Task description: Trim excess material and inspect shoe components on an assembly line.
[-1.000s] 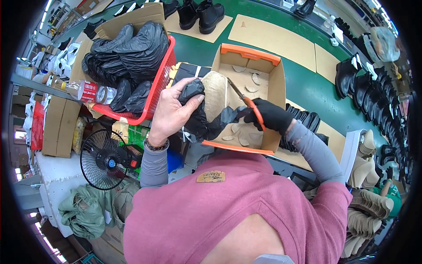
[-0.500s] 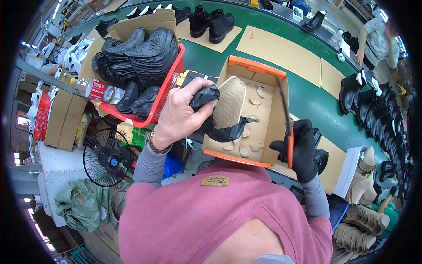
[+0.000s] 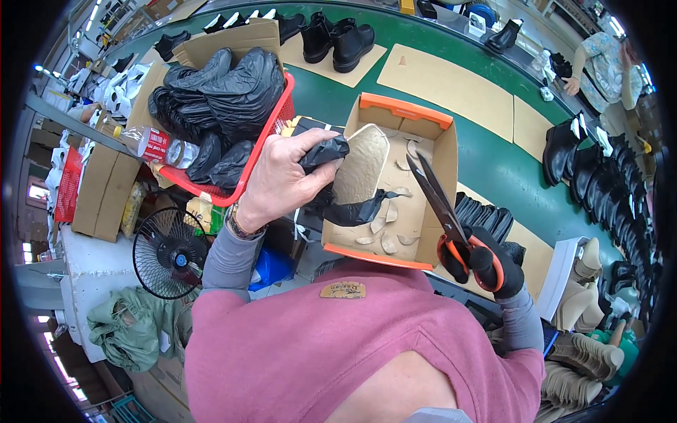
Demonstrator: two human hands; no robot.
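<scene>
My left hand [image 3: 285,176] is closed on a shoe wrapped in black plastic, its beige sole [image 3: 361,163] turned up over the cardboard box [image 3: 444,166] with orange edges. A loose flap of black plastic [image 3: 363,210] hangs at the sole's near end. My right hand [image 3: 504,271], in a black glove, grips scissors [image 3: 443,208] with orange-and-black handles. Their blades point up and left over the box's right side, apart from the sole. Several curved beige trimmings [image 3: 388,243] lie on the box's floor.
Left of the box, a red basket [image 3: 282,113] holds black plastic-wrapped things and a bottle [image 3: 159,146]. Black boots [image 3: 352,48] stand on cardboard on the green bench [image 3: 486,151]. A fan [image 3: 171,252] is at the left; beige soles [image 3: 582,352] are stacked right. Another person [image 3: 606,70] stands far right.
The scissors have swung from nearly edge-on to blades pointing up-left, slightly parted. My right hand has moved a little down and right. The left hand and sole have shifted slightly left.
</scene>
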